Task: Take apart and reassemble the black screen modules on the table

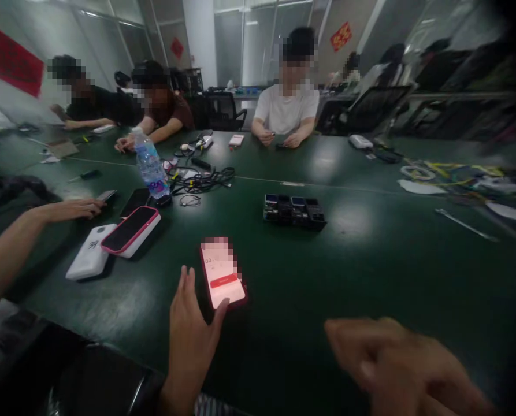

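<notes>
A smartphone (223, 283) in a red case lies face up on the dark green table, its pinkish screen lit with a red bar across it. My left hand (192, 335) is open beside it, fingers pointing away from me and thumb over the phone's lower edge. At the lower right, my right hand (405, 364) hovers over the table, blurred, with its fingers curled inward. I make out nothing in it. Beyond the phone stands a row of small black modules with little screens (294, 212), apart from both hands.
A neighbour's hand (78, 209) touches a dark device at left. Nearby are a white power bank (92, 252), a pink-edged phone (131, 231), a water bottle (151, 167) and black cables (205, 180). A metal wrench (466, 225) lies right. Several people sit opposite.
</notes>
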Demonstrator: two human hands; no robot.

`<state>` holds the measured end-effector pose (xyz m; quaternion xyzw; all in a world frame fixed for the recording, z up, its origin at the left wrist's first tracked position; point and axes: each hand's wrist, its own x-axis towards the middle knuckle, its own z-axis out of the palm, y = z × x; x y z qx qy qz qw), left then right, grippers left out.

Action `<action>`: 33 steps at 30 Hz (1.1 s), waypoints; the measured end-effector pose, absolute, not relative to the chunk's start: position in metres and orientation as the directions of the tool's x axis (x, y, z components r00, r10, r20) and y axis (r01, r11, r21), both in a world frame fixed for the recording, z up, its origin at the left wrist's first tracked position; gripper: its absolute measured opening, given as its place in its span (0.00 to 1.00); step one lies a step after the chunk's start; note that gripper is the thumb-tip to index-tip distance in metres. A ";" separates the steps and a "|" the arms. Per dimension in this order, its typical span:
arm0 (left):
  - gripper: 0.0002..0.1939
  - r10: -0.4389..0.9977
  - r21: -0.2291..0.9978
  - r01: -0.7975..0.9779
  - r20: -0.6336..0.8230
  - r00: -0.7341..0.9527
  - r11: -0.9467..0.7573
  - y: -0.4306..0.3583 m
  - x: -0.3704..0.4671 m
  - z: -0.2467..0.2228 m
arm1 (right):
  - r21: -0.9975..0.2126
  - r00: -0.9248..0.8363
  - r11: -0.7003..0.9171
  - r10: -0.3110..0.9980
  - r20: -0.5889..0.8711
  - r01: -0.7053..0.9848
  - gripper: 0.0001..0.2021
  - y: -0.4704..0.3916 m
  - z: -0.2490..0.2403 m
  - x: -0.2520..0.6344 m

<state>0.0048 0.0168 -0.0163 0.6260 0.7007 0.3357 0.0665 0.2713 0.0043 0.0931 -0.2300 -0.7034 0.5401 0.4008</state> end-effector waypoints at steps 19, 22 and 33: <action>0.57 0.959 0.409 0.912 0.260 -0.116 -0.001 0.038 0.042 -0.016 | -0.969 -0.194 0.145 0.975 0.105 0.201 0.14 0.044 0.001 0.308; 0.57 0.974 0.409 0.913 0.212 -0.081 -0.013 0.038 0.027 -0.013 | -0.959 -0.161 0.122 0.983 0.082 0.256 0.14 0.047 -0.004 0.313; 0.51 0.997 0.318 0.948 0.062 -0.051 0.029 0.049 0.007 -0.005 | -0.945 -0.170 0.108 0.984 0.057 0.308 0.14 0.058 -0.005 0.314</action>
